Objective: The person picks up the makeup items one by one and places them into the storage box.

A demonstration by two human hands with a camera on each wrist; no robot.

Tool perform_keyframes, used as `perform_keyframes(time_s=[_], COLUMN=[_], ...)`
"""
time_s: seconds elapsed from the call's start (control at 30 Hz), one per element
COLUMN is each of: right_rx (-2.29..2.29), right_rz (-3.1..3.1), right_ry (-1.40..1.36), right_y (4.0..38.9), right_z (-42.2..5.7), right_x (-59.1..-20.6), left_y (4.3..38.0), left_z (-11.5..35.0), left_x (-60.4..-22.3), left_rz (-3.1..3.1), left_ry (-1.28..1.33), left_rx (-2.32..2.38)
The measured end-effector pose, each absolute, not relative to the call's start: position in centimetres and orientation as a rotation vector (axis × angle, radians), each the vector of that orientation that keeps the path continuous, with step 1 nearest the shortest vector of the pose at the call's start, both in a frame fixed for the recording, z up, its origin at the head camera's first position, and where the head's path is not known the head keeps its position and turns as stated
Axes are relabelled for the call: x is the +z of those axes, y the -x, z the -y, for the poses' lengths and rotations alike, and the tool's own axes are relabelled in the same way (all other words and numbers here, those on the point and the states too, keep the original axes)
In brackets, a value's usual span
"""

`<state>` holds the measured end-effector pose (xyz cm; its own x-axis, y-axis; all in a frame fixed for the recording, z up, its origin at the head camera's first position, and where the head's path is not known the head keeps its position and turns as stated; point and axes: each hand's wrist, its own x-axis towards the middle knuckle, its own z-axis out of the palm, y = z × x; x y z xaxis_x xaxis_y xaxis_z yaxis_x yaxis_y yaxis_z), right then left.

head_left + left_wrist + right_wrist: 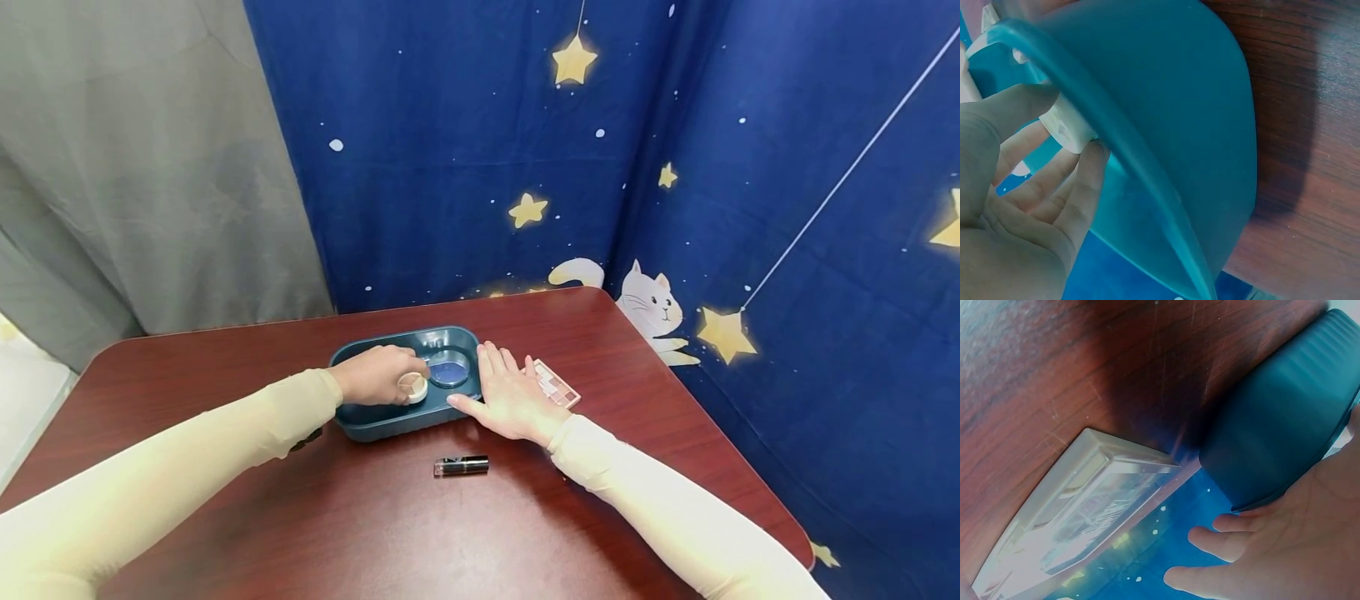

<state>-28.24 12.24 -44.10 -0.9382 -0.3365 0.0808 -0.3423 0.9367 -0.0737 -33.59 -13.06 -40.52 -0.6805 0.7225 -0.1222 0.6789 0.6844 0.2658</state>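
Currently, a small white jar [414,387] is pinched by the L hand [377,375] inside the tray [405,426], nr the table's [375,533] far edge; the tray's R end is touched by the straight-fingered R hand [516,400]. Prob. best done w/ jar level, tray braced.

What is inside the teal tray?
In the tray: a round blue-looking container, and a small white round item pinched by the left hand. That hand covers part of the floor; what's beneath is hidden.

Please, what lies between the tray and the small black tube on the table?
In the head view, only bare tabletop lies between tray and tube.
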Motion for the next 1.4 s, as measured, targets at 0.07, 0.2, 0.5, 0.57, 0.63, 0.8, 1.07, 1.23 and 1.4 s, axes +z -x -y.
perform_keyframes(time_s=[0.07, 0.2, 0.5, 0.57, 0.63, 0.8, 1.07, 1.23, 1.4], right_rx=[0.133, 0.132, 0.126, 0.117, 0.107, 0.098, 0.102, 0.103, 0.133], right_rz=[3.011, 2.988, 2.999, 3.0, 3.001, 3.003, 2.993, 3.003, 3.009], right_ry=[-0.535, -0.54, -0.53, -0.531, -0.533, -0.535, -0.534, -0.534, -0.542], right_y=[28.3, 28.4, 28.3, 28.2, 28.2, 28.3, 28.4, 28.3, 28.3], right_z=[-12.2, -12.1, -12.1, -12.0, -12.0, -12.0, -12.1, -12.2, -12.2], right_x=[-44.2, -44.3, -44.1, -44.1, -44.1, -44.2, -44.2, -44.2, -44.4], left_y=[33.7, 33.9, 34.2, 34.2, 34.2, 34.3, 34.0, 34.0, 34.1], left_z=[12.9, 12.7, 11.9, 11.7, 11.6, 11.5, 11.1, 10.9, 10.7], left_x=[-40.7, -40.9, -41.6, -41.8, -42.1, -42.4, -42.4, -42.7, -43.1], left_rz=[-2.671, -2.667, -2.646, -2.643, -2.645, -2.651, -2.642, -2.651, -2.678], left_ry=[-1.137, -1.162, -1.185, -1.191, -1.191, -1.2, -1.255, -1.243, -1.245], left_rx=[0.295, 0.286, 0.308, 0.319, 0.328, 0.339, 0.37, 0.413, 0.444])
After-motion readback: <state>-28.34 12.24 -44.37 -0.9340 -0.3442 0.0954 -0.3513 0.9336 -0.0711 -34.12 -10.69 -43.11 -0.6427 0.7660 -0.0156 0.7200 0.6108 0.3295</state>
